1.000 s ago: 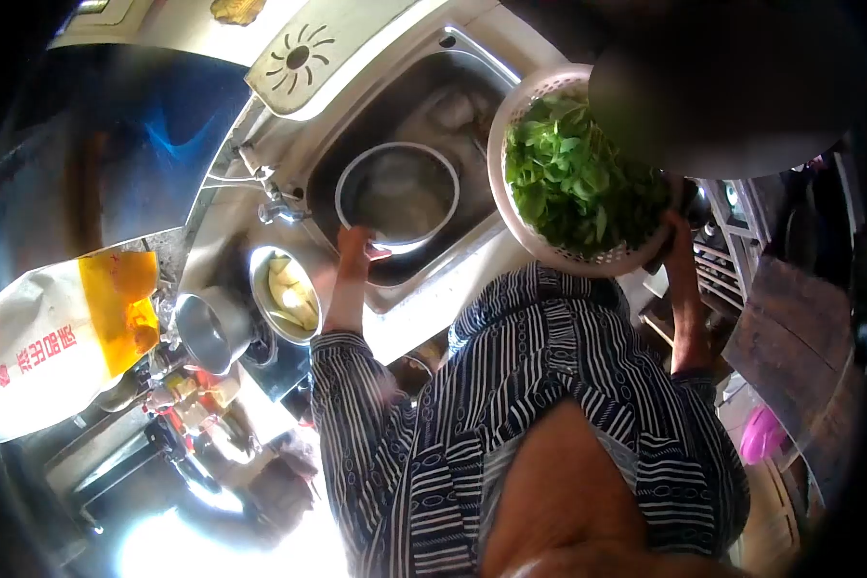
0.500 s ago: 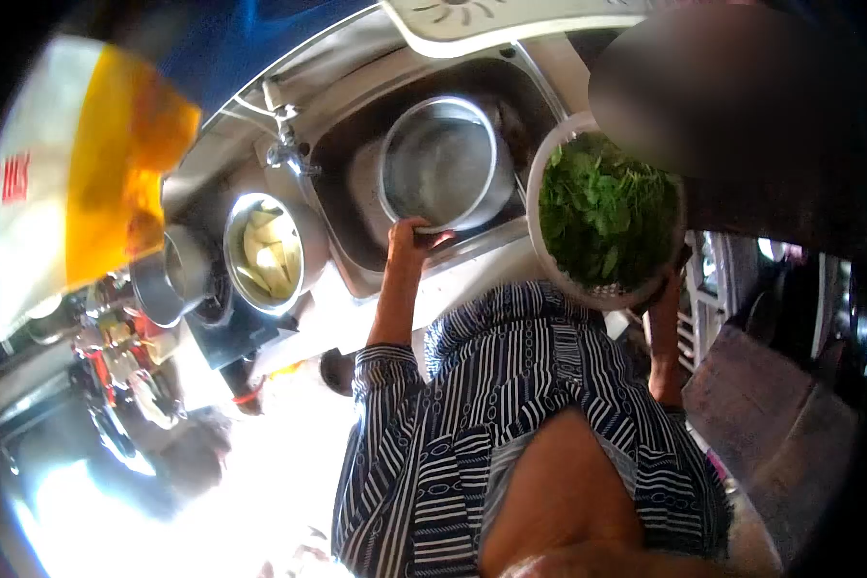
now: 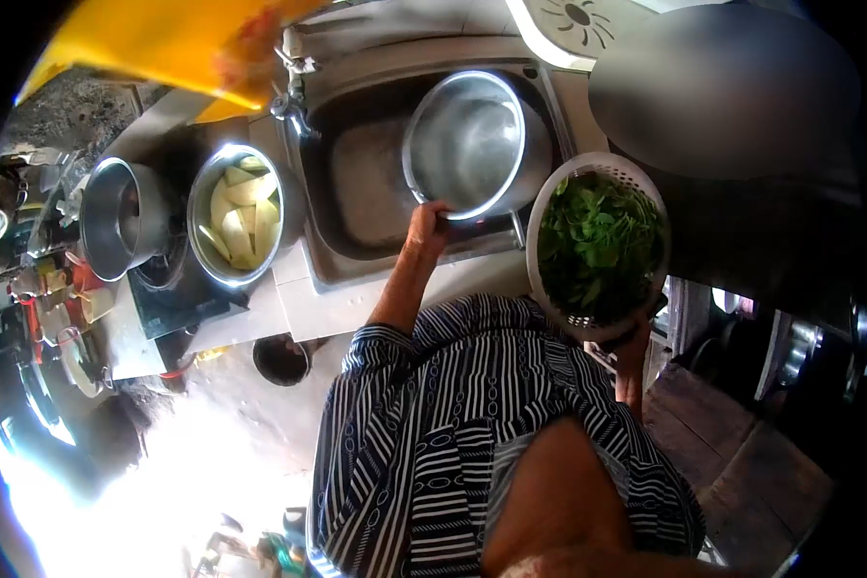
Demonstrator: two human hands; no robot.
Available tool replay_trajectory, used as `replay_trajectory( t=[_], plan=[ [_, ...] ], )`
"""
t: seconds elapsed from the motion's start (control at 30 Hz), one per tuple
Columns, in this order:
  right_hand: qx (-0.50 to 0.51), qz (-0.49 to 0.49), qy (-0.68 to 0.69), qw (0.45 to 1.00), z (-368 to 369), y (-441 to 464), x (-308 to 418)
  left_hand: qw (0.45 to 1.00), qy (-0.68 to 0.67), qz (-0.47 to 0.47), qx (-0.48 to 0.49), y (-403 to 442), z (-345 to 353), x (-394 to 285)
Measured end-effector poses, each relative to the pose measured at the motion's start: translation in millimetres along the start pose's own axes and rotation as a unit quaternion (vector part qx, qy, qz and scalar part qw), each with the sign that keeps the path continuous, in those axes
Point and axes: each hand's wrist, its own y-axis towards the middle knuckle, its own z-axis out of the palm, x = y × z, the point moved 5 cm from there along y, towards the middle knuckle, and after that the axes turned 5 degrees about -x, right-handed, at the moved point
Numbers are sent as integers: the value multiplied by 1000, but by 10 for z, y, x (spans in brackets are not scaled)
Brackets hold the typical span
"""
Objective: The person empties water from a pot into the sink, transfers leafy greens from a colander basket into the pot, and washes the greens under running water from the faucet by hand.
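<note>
The person handles two vessels: the left hand [image 3: 428, 227] has its fingers closed on the metal pot [image 3: 538, 159] at the sink [image 3: 356, 183]; the right hand [image 3: 633, 345], its grip too shadowed to tell, supports a colander [image 3: 639, 176] of greens [image 3: 599, 246]. Moving either calls for steadiness.

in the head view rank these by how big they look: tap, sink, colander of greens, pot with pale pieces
1. sink
2. colander of greens
3. pot with pale pieces
4. tap
</note>
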Motion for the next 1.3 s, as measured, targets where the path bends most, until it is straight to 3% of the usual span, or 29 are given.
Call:
replay_trajectory(
  t=[0.1,0.13,0.23,0.33,0.47,0.5,0.6,0.63,0.83,0.97,1.07,1.17,1.23,1.3],
  plan=[
    [19,-56,-83,995,115,-150,150,999,-33,-38,13,-37,124,141],
    [-4,-29,-63,998,126,-177,166,995,-61,-76,13,-15,110,201],
    [-20,-9,-19,1000,19,-119,76,996,-56,-64,36,201,-74,305],
    [-30,11,40,999,-191,-17,-38,991,-81,-56,88,45,239,389],
    [-44,46,85,994,-400,25,-158,971,-137,-157,116,-68,535,550],
    [-45,48,89,994,-399,5,-155,977,-101,-121,143,-10,576,569],
    [-20,16,114,993,-231,-158,-28,960,-128,-144,205,364,410,766],
    [-24,9,133,991,-248,-175,-43,939,-133,-137,287,430,474,787],
    [-31,0,168,985,-496,-255,-204,837,-203,-180,476,210,1151,956],
    [-44,14,125,991,-369,-340,-148,867,-235,-268,348,130,1157,895],
    [-36,20,163,986,-360,-286,-202,881,-214,-148,394,150,870,638],
    [-30,16,113,993,-375,-221,-251,963,-113,-147,194,323,173,262],
    [-48,7,86,995,-116,-308,-81,998,-21,-43,37,244,-131,-115],
    [-73,-3,60,996,-44,-250,-14,987,89,74,-116,131,-385,-468]
  ],
)
